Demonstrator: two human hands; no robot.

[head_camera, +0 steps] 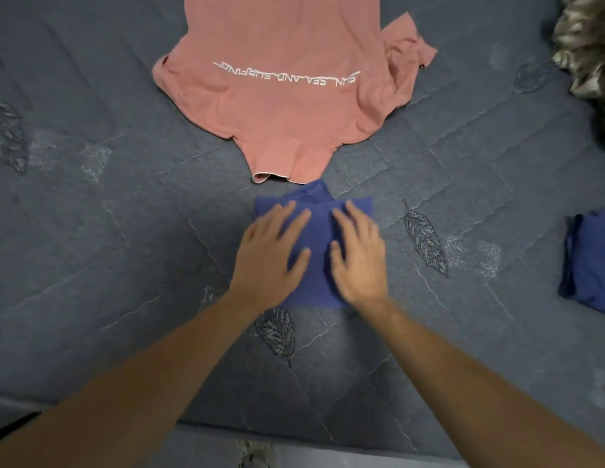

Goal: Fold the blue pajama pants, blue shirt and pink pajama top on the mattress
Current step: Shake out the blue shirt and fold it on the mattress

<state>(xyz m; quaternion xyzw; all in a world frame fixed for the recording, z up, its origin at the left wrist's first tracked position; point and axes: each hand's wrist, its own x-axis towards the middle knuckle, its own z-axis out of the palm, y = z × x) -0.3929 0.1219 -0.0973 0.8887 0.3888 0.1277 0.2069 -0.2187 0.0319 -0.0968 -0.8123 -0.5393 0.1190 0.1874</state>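
A small folded blue garment lies in the middle of the grey mattress. My left hand rests flat on its left half with fingers spread. My right hand lies flat on its right half, fingers apart. Neither hand grips the cloth. Beyond it the pink pajama top is spread out unfolded, white lettering facing up, with one sleeve bunched at its right. A second blue garment, folded, sits at the right edge of the view, partly cut off.
A crumpled beige and brown patterned fabric lies at the top right corner. The mattress's near edge runs along the bottom of the view, with pale floor below it. Embroidered leaf patterns mark the mattress cover.
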